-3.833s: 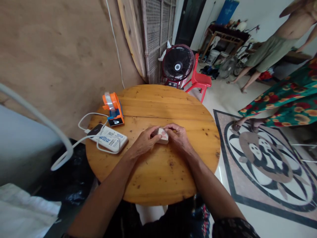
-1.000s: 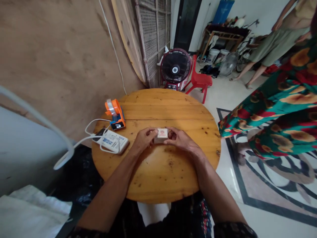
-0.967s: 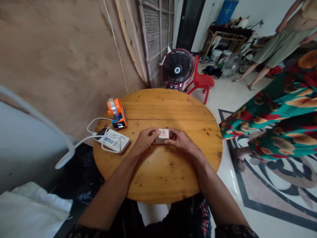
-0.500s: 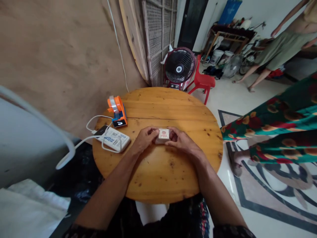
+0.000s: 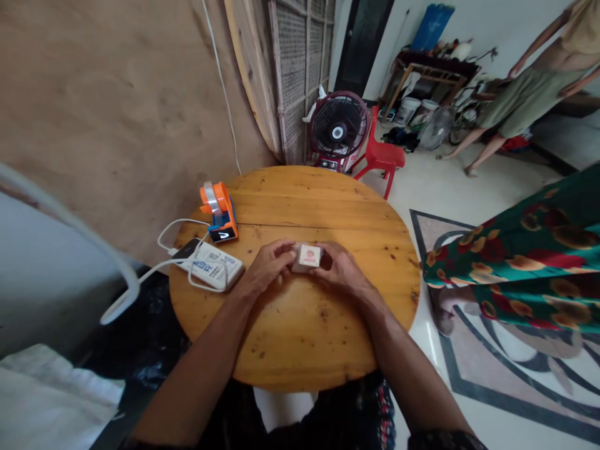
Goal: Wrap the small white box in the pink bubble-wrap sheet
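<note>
A small white box (image 5: 309, 255) with a red print on its top face is held just above or on the round wooden table (image 5: 323, 331); I cannot tell whether its base touches the wood. My left hand (image 5: 272, 265) closes on the box's left side, the thumb at its edge and the fingertips partly hidden. On the opposite side, my right hand (image 5: 342, 267) grips it with thumb in front and fingers behind.
An orange and blue tape dispenser (image 5: 221, 212) and a white power bank (image 5: 215, 265) with a looped white cable lie at the table's left. Beyond stand a fan (image 5: 340, 125) and a red chair (image 5: 384, 153). One person is close at right, another further back.
The box has tipped so its printed face shows more, and my left thumb has slid back to its left edge. At right, the person in patterned green trousers has shifted.
</note>
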{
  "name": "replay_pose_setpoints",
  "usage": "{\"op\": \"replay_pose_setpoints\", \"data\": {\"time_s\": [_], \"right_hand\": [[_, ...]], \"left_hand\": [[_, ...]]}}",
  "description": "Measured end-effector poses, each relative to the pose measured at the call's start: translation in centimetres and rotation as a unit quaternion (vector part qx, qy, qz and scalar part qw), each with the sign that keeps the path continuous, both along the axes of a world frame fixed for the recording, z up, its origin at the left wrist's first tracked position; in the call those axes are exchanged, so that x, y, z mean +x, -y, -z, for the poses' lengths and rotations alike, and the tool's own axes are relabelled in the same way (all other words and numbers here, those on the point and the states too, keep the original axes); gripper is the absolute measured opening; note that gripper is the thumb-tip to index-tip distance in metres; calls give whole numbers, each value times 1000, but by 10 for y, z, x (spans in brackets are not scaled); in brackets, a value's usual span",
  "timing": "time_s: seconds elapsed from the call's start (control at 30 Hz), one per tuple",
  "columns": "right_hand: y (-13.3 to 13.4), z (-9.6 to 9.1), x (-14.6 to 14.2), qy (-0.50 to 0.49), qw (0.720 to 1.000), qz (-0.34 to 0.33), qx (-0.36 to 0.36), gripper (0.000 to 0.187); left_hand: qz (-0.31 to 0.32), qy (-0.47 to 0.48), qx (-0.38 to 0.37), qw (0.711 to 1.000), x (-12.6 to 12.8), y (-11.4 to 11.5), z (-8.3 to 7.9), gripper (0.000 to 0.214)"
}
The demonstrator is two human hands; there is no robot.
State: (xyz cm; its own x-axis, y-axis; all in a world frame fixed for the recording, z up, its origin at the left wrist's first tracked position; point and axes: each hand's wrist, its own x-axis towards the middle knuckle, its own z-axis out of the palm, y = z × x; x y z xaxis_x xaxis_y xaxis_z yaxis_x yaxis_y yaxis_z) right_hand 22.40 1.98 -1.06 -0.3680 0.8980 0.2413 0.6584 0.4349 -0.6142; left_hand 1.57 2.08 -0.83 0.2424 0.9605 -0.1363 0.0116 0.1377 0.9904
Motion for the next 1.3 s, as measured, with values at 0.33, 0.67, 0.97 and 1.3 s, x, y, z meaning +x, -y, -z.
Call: {"op": "replay_pose_setpoints", "data": {"time_s": [0.33,0.67,0.97,1.3], "right_hand": [[4,1,-6,-11,976,64,209,43],[7,-3,-7,-32,983,38,178,50],[8,-15,0,-107,972,31,209,28],[9,-9,-7,-3,967,51,251,14]], "left_hand": [[8,192,61,979,3,-6,16,64],[41,207,42,976,3,-2,9,66],[19,164,10,986,5,-2,10,64],[44,123,-16,991,10,0,9,66]]}}
